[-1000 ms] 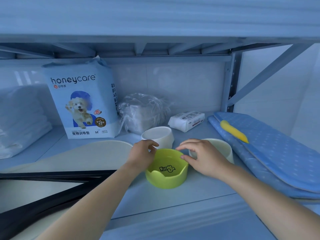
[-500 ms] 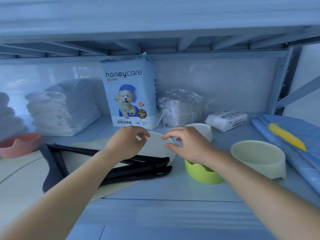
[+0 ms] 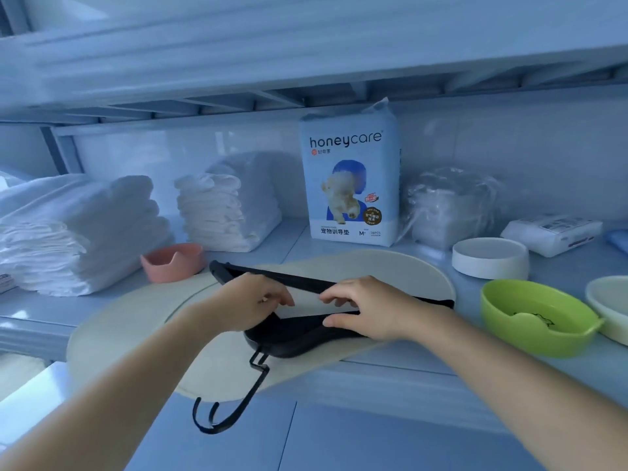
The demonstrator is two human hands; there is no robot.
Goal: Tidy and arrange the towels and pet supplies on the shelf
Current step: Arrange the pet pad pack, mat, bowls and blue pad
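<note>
**On the shelf's cream mat, both hands on the black hangers**

At the middle of the shelf [image 3: 292, 239], a bunch of black hangers [image 3: 295, 338] lies flat on an oval cream mat [image 3: 136, 334]. Its hooks hang over the shelf's front edge toward 6 o'clock.

The left hand [image 3: 248, 304] grasps the hangers at their 9 o'clock side, fingers [image 3: 278, 297] curled down over the top bar. The right hand [image 3: 370, 307] grasps them just beside it, at 3 o'clock. Its fingertips hook over the same bar and its thumb presses the wide lower arm. The two hands nearly meet, with a small strip of mat showing between them.

From the hands:
- A pink bowl [image 3: 173, 261] sits at 10 o'clock, at the mat's edge.
- Two stacks of folded white towels stand farther back, the larger stack [image 3: 78, 232] at 9 o'clock and the smaller stack [image 3: 224, 209] at 11.
- The honeycare pad pack [image 3: 351, 178] stands upright at 12 to 1 o'clock, against the back wall.
- A plastic-wrapped bundle [image 3: 448, 205] is at 1 to 2 o'clock, with a white bowl [image 3: 489, 258] and a wipes pack [image 3: 550, 232] at 2.
- A green bowl [image 3: 533, 317] sits at 3 o'clock, touching a cream bowl [image 3: 611, 307] at the frame's edge.
</note>
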